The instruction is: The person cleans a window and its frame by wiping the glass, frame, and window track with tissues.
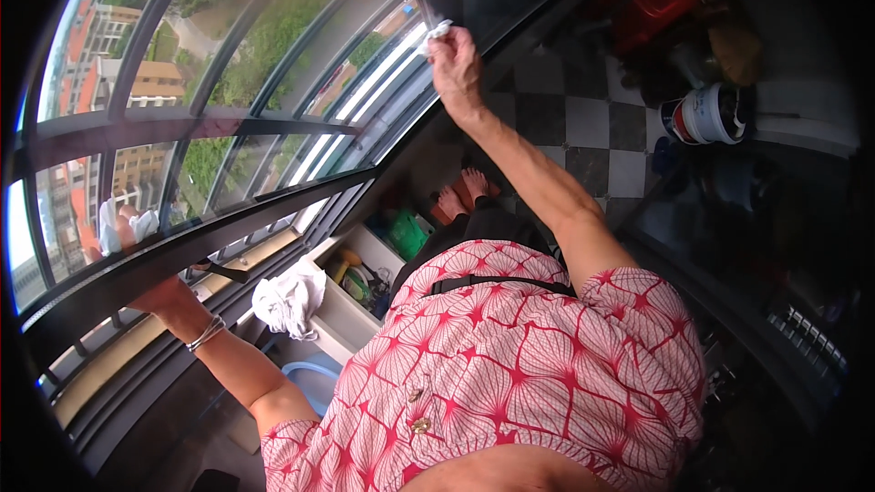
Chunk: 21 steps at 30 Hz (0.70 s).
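Note:
A wad of white tissue or cloth (437, 33) is pinched in my right hand (456, 72), held against the glass beside the window's side frame. My left hand (156, 295) reaches around the dark lower rail (198, 236) of a window sash to the outer side. Through the glass, its fingers show gripping another white wad (130, 227); the rail hides part of this hand. Bracelets circle the left wrist. A crumpled white cloth (288, 297) lies on the edge of an open drawer (348, 331), close to the left forearm.
Dark bars (236, 34) stand outside, high above trees and buildings. The drawer holds small items and a green bag (409, 232). My bare feet (465, 191) rest on a reddish surface. A white bucket (707, 113) stands on the checkered floor (588, 123); a blue basin (311, 379) is below left.

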Motion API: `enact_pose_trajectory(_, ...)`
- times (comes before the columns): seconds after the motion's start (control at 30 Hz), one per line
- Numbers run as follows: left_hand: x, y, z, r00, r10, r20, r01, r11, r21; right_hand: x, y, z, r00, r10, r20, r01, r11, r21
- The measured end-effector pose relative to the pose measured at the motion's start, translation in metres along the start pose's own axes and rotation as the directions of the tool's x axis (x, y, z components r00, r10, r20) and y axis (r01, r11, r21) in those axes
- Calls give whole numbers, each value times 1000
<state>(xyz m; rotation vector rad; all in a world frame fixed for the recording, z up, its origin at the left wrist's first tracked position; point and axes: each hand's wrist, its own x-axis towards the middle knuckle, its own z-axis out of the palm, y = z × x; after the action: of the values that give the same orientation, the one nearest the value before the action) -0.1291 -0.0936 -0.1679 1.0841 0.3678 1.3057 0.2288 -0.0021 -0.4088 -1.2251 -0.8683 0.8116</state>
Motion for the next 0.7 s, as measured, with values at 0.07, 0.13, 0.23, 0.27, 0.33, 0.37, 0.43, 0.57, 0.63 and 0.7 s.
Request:
enact_pose_trajectory(0.07,-2,4,-3,999,3,-47,-2,1000,15,-20,-22,16,995,-80,67,68,983,169)
enact_pose_trajectory(0.13,-12,9,-7,982,42,-185,-32,998,56,-27,-45,22,990,-110,89,89,974,208)
enact_pose_trajectory(0.23,-11,5,-3,724,444,-528,6,761,649,-25,-40,17,987,-121,102,102,979,177)
enact_pose_trajectory(0.27,-4,-5,14,624,552,-554,117,635,764,-24,-37,16,989,-129,74,119,984,130)
enact_pose_trajectory(0.33,-8,8,6,835,270,-480,-33,894,446,-22,-6,11,998,-49,43,42,988,149)
enact_pose_trajectory(0.37,-9,11,3,969,38,-243,-36,999,14,-19,18,8,1000,-3,24,0,989,147)
enact_pose_trajectory(0.43,-8,9,4,959,43,-278,-39,999,20,-18,32,5,1000,18,20,-20,991,132)
enact_pose_trajectory(0.57,-13,8,-8,851,238,-469,-101,949,300,-20,27,4,986,138,93,-154,966,205)
enact_pose_trajectory(0.63,-16,7,-17,882,228,-413,-108,950,294,-20,-10,17,995,52,80,-63,986,152)
enact_pose_trajectory(0.7,-25,14,-33,862,246,-442,-119,948,296,-23,-70,29,991,-2,131,-35,960,276)
